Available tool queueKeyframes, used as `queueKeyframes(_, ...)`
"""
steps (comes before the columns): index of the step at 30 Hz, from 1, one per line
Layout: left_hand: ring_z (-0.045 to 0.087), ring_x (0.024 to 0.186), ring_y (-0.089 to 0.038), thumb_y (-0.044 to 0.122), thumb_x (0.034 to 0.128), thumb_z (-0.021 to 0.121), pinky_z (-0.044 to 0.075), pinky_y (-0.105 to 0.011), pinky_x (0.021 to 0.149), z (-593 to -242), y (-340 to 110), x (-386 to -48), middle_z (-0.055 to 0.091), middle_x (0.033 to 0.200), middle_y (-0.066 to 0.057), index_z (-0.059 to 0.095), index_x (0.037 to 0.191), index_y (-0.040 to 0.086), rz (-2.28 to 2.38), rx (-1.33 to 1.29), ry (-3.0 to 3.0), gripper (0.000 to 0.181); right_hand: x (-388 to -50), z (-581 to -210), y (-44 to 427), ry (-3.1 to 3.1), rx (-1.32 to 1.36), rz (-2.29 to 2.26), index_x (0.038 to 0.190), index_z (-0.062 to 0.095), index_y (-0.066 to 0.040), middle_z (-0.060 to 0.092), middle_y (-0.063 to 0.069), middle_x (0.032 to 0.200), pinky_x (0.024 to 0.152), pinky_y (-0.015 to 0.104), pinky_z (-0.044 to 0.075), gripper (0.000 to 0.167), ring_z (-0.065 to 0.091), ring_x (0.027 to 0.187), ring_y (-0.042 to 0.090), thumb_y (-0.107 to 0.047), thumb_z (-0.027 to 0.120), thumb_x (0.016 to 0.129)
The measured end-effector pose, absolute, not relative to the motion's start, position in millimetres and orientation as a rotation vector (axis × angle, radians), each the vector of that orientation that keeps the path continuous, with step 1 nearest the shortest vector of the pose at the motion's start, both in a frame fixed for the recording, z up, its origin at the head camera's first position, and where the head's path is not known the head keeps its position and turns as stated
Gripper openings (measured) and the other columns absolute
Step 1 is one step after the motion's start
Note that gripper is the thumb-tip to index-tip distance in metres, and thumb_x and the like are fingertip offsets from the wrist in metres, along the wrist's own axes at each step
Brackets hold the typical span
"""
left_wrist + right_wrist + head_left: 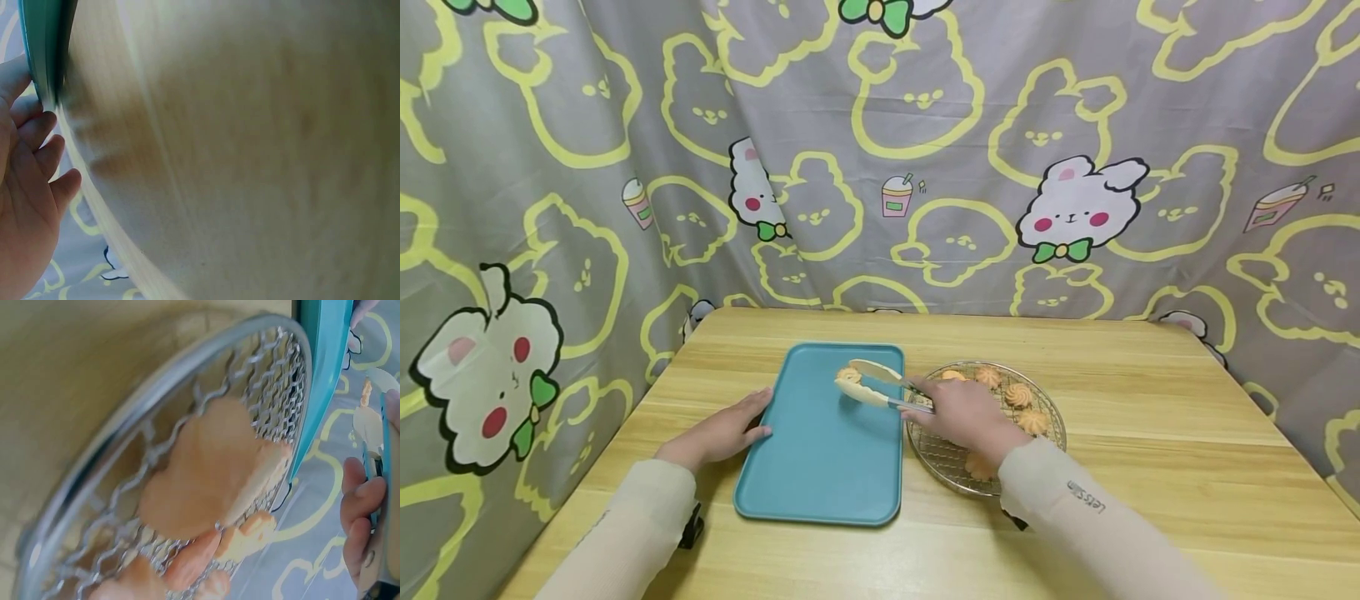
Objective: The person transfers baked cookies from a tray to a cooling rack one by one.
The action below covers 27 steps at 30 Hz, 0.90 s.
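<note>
My right hand [962, 412] grips metal tongs [867, 393] with cream-coloured tips. Between those tips a swirled cookie [848, 375] is pinched, above the upper part of a blue-green tray [820, 467]. At the tray's left edge rests my left hand [722, 429]; in the left wrist view its loosely bent fingers [37, 128] touch the rim. Under my right forearm is a round wire rack [936, 457] holding several cookies [1018, 394], partly hidden by the hand. The right wrist view shows a large lobed cookie [200, 469] up close on the mesh.
Tray and rack stand side by side on a light wooden table [1172, 450]. Behind and to the left hangs a grey curtain [820, 100] with cartoon animals, meeting the table's back edge.
</note>
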<state>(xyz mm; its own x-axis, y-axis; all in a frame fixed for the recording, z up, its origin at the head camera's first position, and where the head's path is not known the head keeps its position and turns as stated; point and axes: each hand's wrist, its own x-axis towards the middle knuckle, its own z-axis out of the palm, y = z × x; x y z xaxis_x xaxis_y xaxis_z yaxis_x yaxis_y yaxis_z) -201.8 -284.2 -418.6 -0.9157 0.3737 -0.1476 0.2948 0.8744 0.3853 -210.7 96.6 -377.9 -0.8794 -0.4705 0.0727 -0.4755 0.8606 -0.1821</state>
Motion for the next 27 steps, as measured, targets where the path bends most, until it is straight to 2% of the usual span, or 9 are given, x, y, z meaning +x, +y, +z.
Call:
queueKeyframes(6, 0.019, 0.138, -0.044, 0.033, 0.0992, 0.052, 0.021, -0.058, 0.109, -418.8, -284.3, -201.2, 0.02, 0.153, -0.024, 0.019, 0.151, -0.002, 0.521, 0.512, 2.83, 0.071, -209.0, -375.3, 110.0, -3.025, 0.726, 0.325, 0.143, 0.047, -0.028, 0.051, -0.006, 0.06, 0.039, 0.029, 0.033, 0.068, 0.04, 0.045, 0.012, -0.067, 0.05, 0.087)
queueKeyframes(11, 0.019, 0.138, -0.043, 0.033, 0.0993, 0.052, 0.021, -0.058, 0.108, -419.6, -284.5, -201.4, 0.02, 0.153, -0.024, 0.019, 0.151, -0.002, 0.517, 0.515, 2.836, 0.07, -208.0, -372.5, 122.3, -3.037, 0.723, 0.303, 0.143, 0.047, -0.027, 0.06, -0.004, 0.073, 0.043, 0.03, 0.036, 0.073, 0.046, 0.052, 0.012, -0.071, 0.048, 0.085)
queueKeyframes(14, 0.019, 0.138, -0.044, 0.033, 0.0993, 0.052, 0.021, -0.058, 0.108, -419.3, -284.4, -201.7, 0.02, 0.153, -0.025, 0.019, 0.151, -0.002, 0.519, 0.516, 2.836, 0.07, -207.1, -371.7, 130.4, -3.04, 0.714, 0.282, 0.143, 0.047, -0.027, 0.059, -0.003, 0.071, 0.043, 0.031, 0.037, 0.075, 0.047, 0.054, 0.013, -0.073, 0.047, 0.084)
queueKeyframes(21, 0.02, 0.138, -0.044, 0.031, 0.0991, 0.053, 0.022, -0.058, 0.108, -417.2, -283.5, -201.5, 0.02, 0.152, -0.025, 0.019, 0.151, -0.002, 0.524, 0.514, 2.835, 0.07, -204.0, -374.3, 148.2, -2.997, 0.73, 0.266, 0.141, 0.051, -0.023, 0.057, -0.003, 0.069, 0.044, 0.031, 0.035, 0.067, 0.044, 0.052, 0.013, -0.063, 0.055, 0.087)
queueKeyframes(27, 0.019, 0.138, -0.044, 0.031, 0.0992, 0.053, 0.022, -0.058, 0.108, -416.3, -282.9, -200.8, 0.02, 0.152, -0.025, 0.019, 0.151, -0.002, 0.53, 0.511, 2.833, 0.07, -200.0, -376.9, 162.5, -2.955, 0.775, 0.265, 0.137, 0.054, -0.019, 0.044, -0.013, 0.058, 0.046, 0.029, 0.036, 0.065, 0.041, 0.048, 0.009, -0.061, 0.056, 0.087)
